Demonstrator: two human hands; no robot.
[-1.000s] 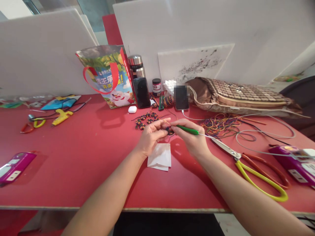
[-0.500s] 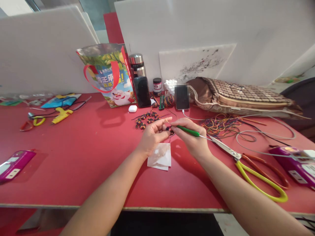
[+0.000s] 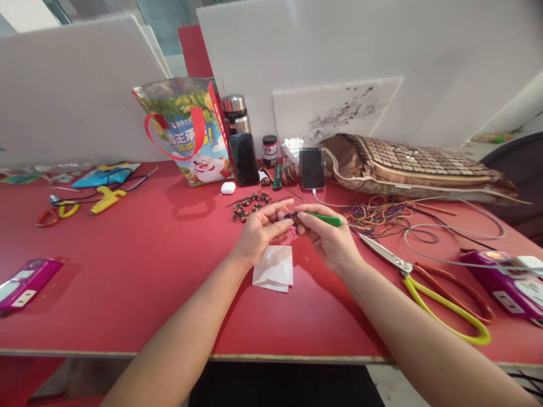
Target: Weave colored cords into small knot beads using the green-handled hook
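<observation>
The left hand pinches a small dark multicoloured piece of yarn work between thumb and fingers, with a thin orange strand rising by the fingertips. The right hand closes on the other side of that piece and also grips a slim tool with a green handle, its thin metal shaft pointing back over the hand; whether its other end touches the yarn cannot be told. The piece is held up between the two hands, above the red tabletop. Just below the left hand lies a folded white paper sheet. Just beyond the hands, a curved string of dark multicoloured yarn pieces rests on the table. Near the right hand are a loose tangle of multicoloured yarn and large scissors with one red and one yellow handle, blades pointing toward the hands. Farther back stand a black smartphone with a white cable plugged in, a small dark-lidded jar and a colourful bag with red handles.
</observation>
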